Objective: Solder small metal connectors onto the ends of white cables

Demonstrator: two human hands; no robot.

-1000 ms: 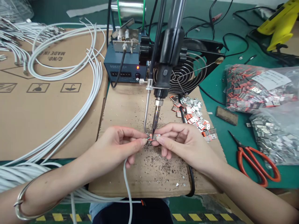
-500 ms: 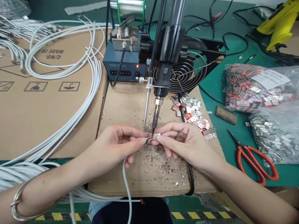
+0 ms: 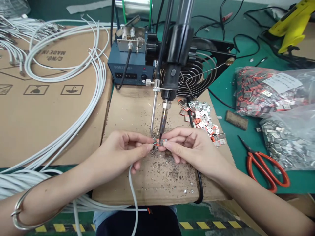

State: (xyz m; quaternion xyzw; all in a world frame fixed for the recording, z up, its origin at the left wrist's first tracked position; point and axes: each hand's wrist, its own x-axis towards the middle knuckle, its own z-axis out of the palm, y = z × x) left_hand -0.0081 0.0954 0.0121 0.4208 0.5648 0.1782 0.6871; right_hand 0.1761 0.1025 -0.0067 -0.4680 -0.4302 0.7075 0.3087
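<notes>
My left hand (image 3: 134,149) pinches the end of a white cable (image 3: 133,193), whose length hangs down below my fingers toward the lap. Between thumb and fingers of my right hand (image 3: 185,146) is a small USB connector (image 3: 162,141) with an orange insert and a metal face. The cable's thin wire ends meet the connector's left end. A soldering iron (image 3: 162,123), fixed on a stand, points down with its tip at the connector. Just left of it, the thin metal solder feed tube (image 3: 153,114) curves down to the same spot. My fingers partly cover the joint.
Loose USB connectors (image 3: 203,119) lie right of the iron, beside a black cord. A blue solder feeder box (image 3: 131,67) and a fan (image 3: 192,77) stand behind. Orange-handled scissors (image 3: 267,167), bagged connectors (image 3: 256,93) and a brown block (image 3: 236,120) are right; bundled white cables (image 3: 92,98) left.
The red light on the blue box was bright and is now dim. Both hands stay at the iron tip with barely any shift; the whole view has moved slightly.
</notes>
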